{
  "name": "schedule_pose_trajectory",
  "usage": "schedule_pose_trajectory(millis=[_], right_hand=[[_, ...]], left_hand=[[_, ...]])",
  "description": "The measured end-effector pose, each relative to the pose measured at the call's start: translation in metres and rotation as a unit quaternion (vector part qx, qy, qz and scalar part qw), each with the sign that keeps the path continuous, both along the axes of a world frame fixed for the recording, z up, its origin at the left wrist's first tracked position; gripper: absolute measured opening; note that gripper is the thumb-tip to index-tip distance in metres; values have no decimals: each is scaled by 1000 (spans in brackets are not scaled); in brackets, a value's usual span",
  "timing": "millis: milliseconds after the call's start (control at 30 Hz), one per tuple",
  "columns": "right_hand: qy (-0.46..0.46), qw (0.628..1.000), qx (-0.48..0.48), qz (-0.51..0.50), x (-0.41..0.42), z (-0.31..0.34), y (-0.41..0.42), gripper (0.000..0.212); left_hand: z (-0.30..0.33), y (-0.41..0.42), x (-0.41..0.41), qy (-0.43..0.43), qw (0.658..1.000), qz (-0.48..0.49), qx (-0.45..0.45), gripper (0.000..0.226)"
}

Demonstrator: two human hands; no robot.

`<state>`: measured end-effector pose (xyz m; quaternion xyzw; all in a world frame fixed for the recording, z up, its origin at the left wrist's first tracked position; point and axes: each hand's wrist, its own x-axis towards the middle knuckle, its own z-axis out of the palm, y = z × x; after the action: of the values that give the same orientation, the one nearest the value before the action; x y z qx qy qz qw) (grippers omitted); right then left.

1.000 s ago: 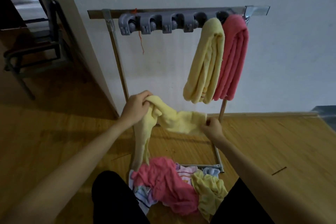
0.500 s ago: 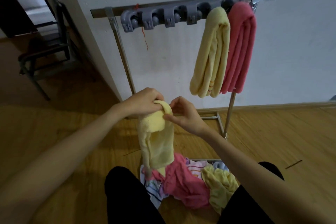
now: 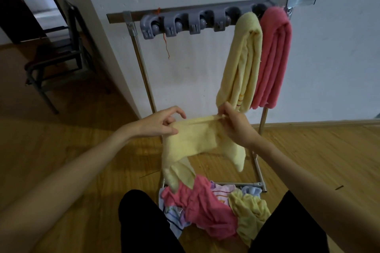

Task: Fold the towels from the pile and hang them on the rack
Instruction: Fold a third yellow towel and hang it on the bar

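Wooden floor [image 3: 61, 150], white wall | left hand [image 3: 158, 124], right hand [image 3: 234, 123] fingers pinching yellow towel [image 3: 191, 139] mid-frame | pile [image 3: 209, 207] below | rack [image 3: 135, 17] above

A yellow towel [image 3: 193, 139] is being held stretched between both hands in front of the rack [image 3: 205, 11]. Its top edge is being pinched by the left hand [image 3: 158, 123] at 9 o'clock and by the right hand [image 3: 234, 123] at 3 o'clock, with loose ends hanging down toward the pile [image 3: 213, 207] at 6 o'clock. The pile of pink, yellow and striped towels is lying on the wooden floor [image 3: 318, 160] between the knees. At 1 o'clock a folded yellow towel [image 3: 240, 63] and a folded pink towel [image 3: 273, 57] are hanging side by side, touching, from the rack's grey clips [image 3: 181, 24]. A dark chair [image 3: 55, 59] is standing at 10 o'clock.
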<state>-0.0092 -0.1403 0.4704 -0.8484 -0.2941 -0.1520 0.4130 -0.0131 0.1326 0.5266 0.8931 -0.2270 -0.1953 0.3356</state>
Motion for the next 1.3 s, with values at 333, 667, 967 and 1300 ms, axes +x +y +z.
schedule_pose_trajectory(millis=[333,667,967,1300], right_hand=[[-48,963,-263,33,17,7,-35,31],[-82,930,-359,-16,26,39,-32,69],[-73,946,-293,-116,49,98,-16,54],[-141,968,-20,-205,74,143,12,17]], left_hand=[[1,-1,-1,-163,973,-102,131,24],[14,-10,8,-275,918,-3,285,55],[67,-50,33,-375,894,121,214,46],[133,-90,68,-469,848,171,179,36]])
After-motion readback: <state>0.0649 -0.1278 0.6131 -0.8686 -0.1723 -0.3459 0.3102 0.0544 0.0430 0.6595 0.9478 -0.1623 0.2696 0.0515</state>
